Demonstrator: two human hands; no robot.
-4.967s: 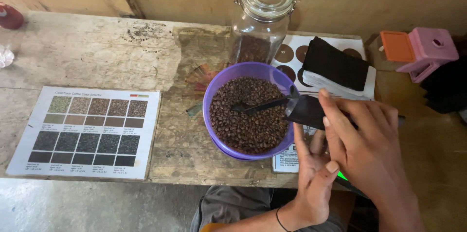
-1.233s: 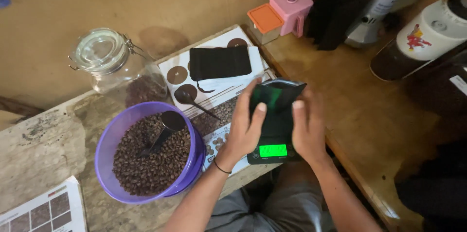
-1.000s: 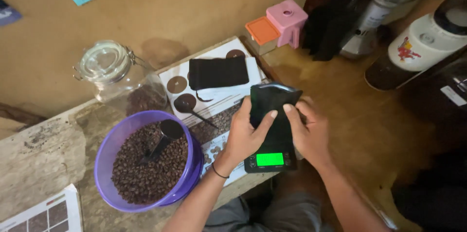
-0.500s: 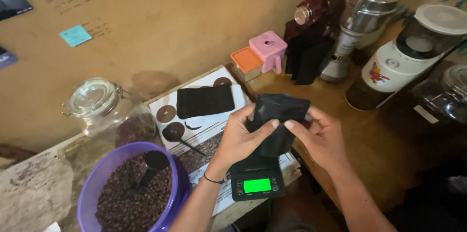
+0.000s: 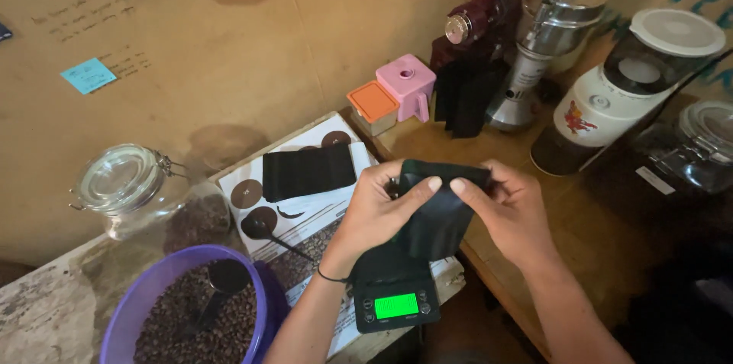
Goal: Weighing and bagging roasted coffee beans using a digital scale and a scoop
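Centrally, head view: small black pouch, held above a black digital scale with a lit green display, pinched at its top edge between left hand and right hand, fingers pressed together on the fold. Adjacent, lower left: purple bowl of coffee beans with dark scoop; clip-top glass jar; flat black pouch on a printed sheet.
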